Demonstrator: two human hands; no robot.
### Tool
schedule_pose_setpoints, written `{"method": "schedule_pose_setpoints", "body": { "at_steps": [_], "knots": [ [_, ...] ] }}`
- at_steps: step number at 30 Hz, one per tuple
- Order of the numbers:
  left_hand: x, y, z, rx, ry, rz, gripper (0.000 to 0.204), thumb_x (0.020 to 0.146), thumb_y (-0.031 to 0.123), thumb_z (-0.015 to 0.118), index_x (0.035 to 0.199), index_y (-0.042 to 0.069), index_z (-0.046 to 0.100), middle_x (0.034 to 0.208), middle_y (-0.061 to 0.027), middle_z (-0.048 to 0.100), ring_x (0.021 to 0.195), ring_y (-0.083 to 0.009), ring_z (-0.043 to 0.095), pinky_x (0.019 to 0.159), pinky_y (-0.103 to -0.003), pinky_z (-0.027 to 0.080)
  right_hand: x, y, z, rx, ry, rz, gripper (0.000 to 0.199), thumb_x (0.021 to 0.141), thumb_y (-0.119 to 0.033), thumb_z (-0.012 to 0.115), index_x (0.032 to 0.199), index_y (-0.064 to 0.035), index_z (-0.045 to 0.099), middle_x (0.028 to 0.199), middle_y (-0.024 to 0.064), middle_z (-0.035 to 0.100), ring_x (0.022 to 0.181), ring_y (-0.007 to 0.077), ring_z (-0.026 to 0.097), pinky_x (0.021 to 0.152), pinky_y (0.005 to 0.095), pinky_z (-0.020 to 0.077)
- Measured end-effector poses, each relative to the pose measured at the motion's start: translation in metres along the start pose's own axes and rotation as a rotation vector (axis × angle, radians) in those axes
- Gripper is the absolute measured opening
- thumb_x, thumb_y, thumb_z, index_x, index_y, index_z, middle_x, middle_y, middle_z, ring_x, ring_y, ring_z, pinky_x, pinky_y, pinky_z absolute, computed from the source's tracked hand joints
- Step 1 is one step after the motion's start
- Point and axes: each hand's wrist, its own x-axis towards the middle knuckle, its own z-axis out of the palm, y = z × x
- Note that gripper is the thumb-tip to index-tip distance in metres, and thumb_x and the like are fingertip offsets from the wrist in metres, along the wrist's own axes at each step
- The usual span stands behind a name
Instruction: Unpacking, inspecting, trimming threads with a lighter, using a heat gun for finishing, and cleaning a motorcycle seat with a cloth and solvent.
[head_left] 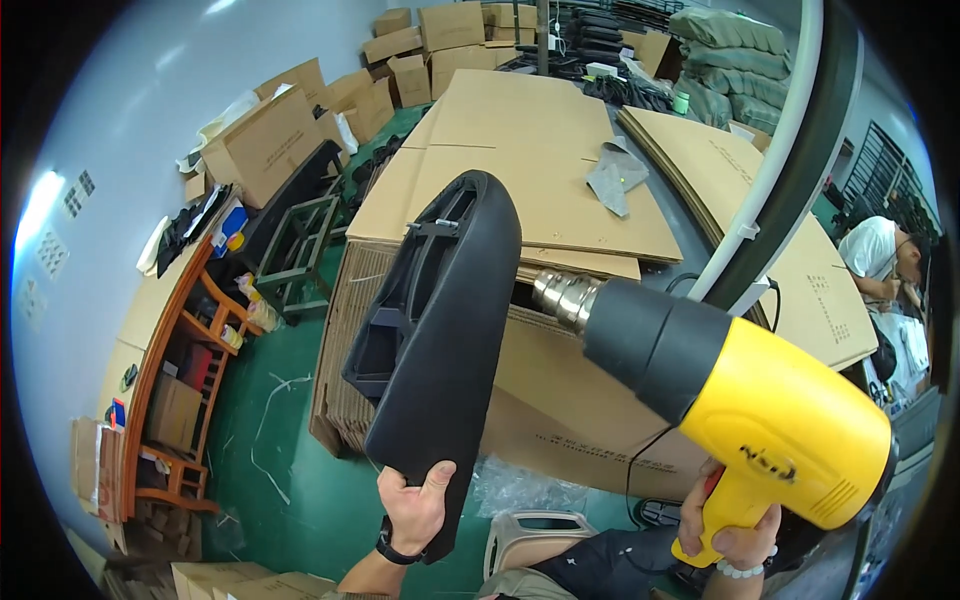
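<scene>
My left hand (413, 508) grips the lower end of a long black armrest-like part (450, 320), holding it upright with its thumb on the smooth outer face. The part's left side is hollow and ribbed, and two metal studs stick out near its top. On the right, my right hand (725, 530) is closed round the handle of a yellow heat gun (790, 430), fingers by its red trigger. The gun's black front and metal nozzle (567, 298) point left toward the part, with a small gap between them.
Stacks of flat cardboard (530, 120) lie beyond my hands, with a grey scrap (616, 177) on top. A pale stool (535, 535) stands below. A white and black pole (775, 190) rises at right. Another person (880, 250) sits far right. A wooden shelf (185, 380) stands left.
</scene>
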Motion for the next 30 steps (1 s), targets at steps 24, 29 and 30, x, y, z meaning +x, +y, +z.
{"method": "schedule_pose_setpoints", "body": {
  "at_steps": [24, 29, 30],
  "knots": [
    [0.004, -0.002, -0.003, 0.269, -0.154, 0.154, 0.027, 0.083, 0.013, 0.078, 0.099, -0.005, 0.065, 0.091, -0.0145, 0.071, 0.077, -0.0235, 0.067, 0.072, -0.031, 0.051, -0.038, 0.01, -0.004, 2.99, 0.393, 0.717, 0.049, 0.091, -0.045, 0.053, 0.123, -0.008, 0.053, 0.115, 0.019, 0.061, 0.101, 0.032, 0.064, 0.084, 0.0461, 0.0532],
    [-0.001, -0.009, -0.01, 0.247, -0.134, 0.106, 0.029, 0.084, 0.012, 0.077, 0.102, -0.006, 0.065, 0.093, -0.0147, 0.071, 0.079, -0.0242, 0.067, 0.074, -0.032, 0.051, -0.041, 0.018, -0.008, 4.217, 0.25, 0.822, 0.047, 0.084, -0.032, 0.057, 0.121, -0.0034, 0.051, 0.111, 0.0181, 0.058, 0.094, 0.0313, 0.059, 0.079, 0.0456, 0.0498],
    [0.0, -0.01, -0.008, 0.243, -0.136, 0.098, 0.029, 0.084, 0.012, 0.077, 0.102, -0.006, 0.065, 0.093, -0.0145, 0.071, 0.08, -0.0241, 0.067, 0.075, -0.032, 0.052, -0.038, 0.017, -0.007, 4.431, 0.229, 0.927, 0.048, 0.082, -0.029, 0.059, 0.12, -0.0014, 0.05, 0.105, 0.0181, 0.057, 0.087, 0.0304, 0.058, 0.074, 0.0438, 0.0493]
  ]
}}
